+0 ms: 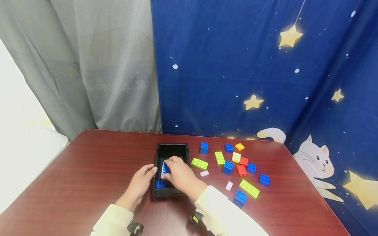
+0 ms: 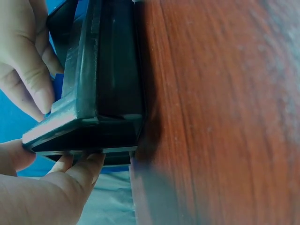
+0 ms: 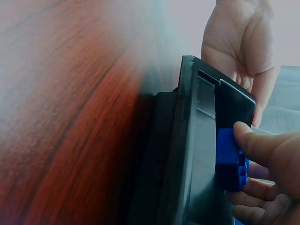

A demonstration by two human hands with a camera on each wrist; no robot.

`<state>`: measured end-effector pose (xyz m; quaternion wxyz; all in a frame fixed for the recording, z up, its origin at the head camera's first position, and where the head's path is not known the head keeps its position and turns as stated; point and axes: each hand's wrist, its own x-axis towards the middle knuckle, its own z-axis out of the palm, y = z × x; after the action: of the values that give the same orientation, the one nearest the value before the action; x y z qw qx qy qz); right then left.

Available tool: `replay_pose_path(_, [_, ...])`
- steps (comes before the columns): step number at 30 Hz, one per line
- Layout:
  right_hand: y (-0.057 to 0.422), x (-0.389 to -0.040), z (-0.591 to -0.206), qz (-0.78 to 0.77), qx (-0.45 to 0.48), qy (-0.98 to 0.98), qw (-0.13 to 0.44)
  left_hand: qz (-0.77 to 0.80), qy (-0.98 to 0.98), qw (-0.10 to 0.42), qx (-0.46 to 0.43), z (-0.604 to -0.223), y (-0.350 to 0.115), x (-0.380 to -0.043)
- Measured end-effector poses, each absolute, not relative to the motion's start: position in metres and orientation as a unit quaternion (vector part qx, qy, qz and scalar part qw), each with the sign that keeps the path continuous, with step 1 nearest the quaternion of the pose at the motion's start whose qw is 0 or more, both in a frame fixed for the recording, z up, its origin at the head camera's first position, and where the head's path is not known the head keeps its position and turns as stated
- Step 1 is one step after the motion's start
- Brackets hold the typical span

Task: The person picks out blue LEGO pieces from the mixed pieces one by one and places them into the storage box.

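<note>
A black box (image 1: 172,144) stands on the table in the head view. My left hand (image 1: 138,184) grips its left wall, thumb on the rim and fingers against the outer side in the left wrist view. Over the box, my right hand (image 1: 182,176) pinches a blue toy brick (image 3: 227,159) between thumb and fingers, partly below the rim. Its studs face the palm in the right wrist view. Another blue brick (image 1: 160,184) lies in the near left corner of the box. My right hand hides part of the box's inside.
Right of the box, loose toy bricks lie scattered: lime ones (image 1: 199,163), blue ones (image 1: 228,167), red ones (image 1: 241,170), pale pink ones (image 1: 204,173), a pale yellow one (image 1: 236,157) and an orange-yellow one (image 1: 240,147). Curtains (image 1: 206,65) hang behind the table (image 1: 88,170).
</note>
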<state>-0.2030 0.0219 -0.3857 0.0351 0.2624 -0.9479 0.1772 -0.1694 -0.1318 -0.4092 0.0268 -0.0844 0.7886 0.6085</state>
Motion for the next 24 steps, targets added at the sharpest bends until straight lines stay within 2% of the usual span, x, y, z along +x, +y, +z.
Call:
replay_pose_path(8, [0.015,-0.204,-0.387,0.168,0.259,-0.951,0.015,0.612,0.786,0.028,-0.085,-0.41,-0.132,-0.17])
replay_pose_path(24, [0.003,-0.21,-0.396,0.128,0.264,-0.956,0.01,0.624,0.778,0.018,-0.076,-0.412,-0.131,-0.171])
